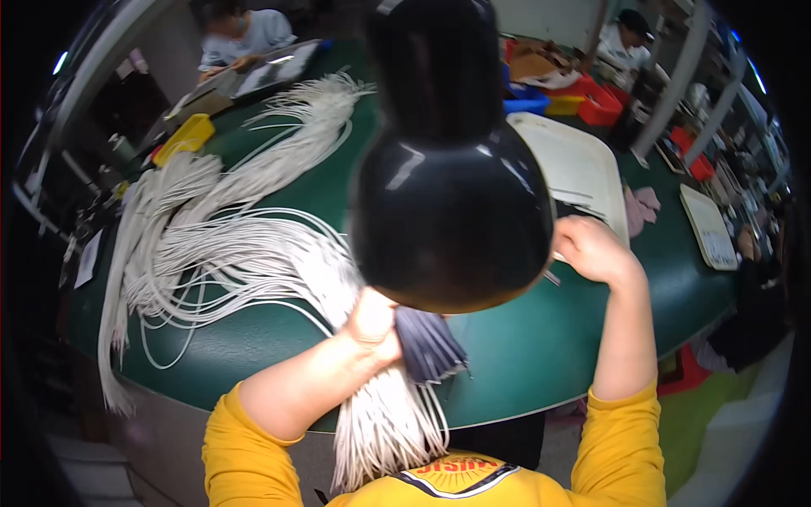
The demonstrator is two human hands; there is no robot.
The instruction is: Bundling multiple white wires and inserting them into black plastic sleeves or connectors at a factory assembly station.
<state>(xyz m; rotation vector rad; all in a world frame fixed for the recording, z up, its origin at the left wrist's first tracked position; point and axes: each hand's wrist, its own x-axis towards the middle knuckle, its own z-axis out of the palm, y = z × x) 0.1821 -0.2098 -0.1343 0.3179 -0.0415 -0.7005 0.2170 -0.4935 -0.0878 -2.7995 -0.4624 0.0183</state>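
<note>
My left hand point(373, 328) is closed at the near edge of the lamp, around a bundle of thin dark tubes point(429, 345) whose ends fan out toward me. A thick bundle of white cables point(283, 249) runs beneath that hand, and its loose ends point(384, 431) hang over the table's near edge. The black lamp shade point(452, 211) hides part of my left fingers. On the other side of the lamp, my right hand point(591, 249) has its fingers curled together beside a cream tray point(604, 173). What those fingertips hold, if anything, is hidden. A small metallic piece point(552, 277) lies near them.
The lamp stands over the middle of the green table point(507, 363). More white cables point(312, 127) spread over its left side. A yellow bin point(187, 135), red bins point(601, 103), a pink cloth point(642, 207) and a second tray point(708, 226) lie around. Two people sit across the table.
</note>
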